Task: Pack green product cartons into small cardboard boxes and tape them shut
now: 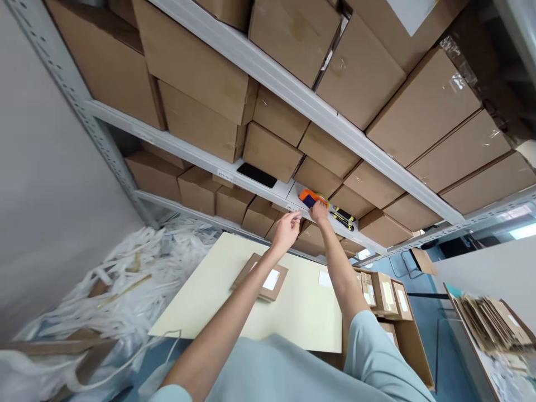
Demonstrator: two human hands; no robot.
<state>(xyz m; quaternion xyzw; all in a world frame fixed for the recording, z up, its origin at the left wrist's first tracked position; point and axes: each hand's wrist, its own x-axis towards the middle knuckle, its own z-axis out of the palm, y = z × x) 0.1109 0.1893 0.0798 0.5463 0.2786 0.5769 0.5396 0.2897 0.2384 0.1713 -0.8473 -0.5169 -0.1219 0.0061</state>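
Observation:
My right hand (320, 213) reaches up to the metal shelf (268, 191) and closes its fingers on an orange and blue handheld device (310, 198) lying there. My left hand (286, 230) hovers just below the shelf's front edge, fingers curled, holding nothing that I can see. Below my arms a small brown cardboard parcel (263, 277) with a white label lies on a pale yellow table (218, 290).
A black phone (257, 175) and yellow-black tools (344, 217) lie on the same shelf. Brown boxes (196, 67) fill all shelf levels. White packing strips (125, 268) pile at the left. Labelled parcels (387, 298) sit at the right, flattened cartons (489, 324) further right.

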